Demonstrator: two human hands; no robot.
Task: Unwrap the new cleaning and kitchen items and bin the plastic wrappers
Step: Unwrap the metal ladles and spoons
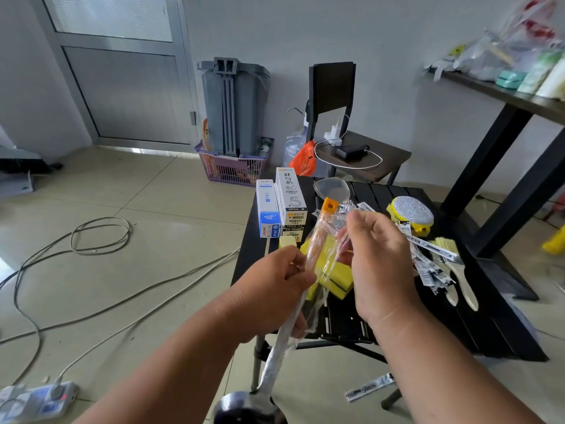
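Ladle (308, 258) gripped mid-handle by left hand (272, 289); clear plastic wrapper (342, 221) pinched by right hand (376, 258), above near table (382, 191).

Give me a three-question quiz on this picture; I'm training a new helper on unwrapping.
1. True or false: the left hand grips the ladle by its handle.
2. Which does the right hand pinch? A) a brush B) the plastic wrapper C) a box
3. Fill in: the ladle's bowl hangs at the ___ of the picture.

Key: 1 true; 2 B; 3 bottom.
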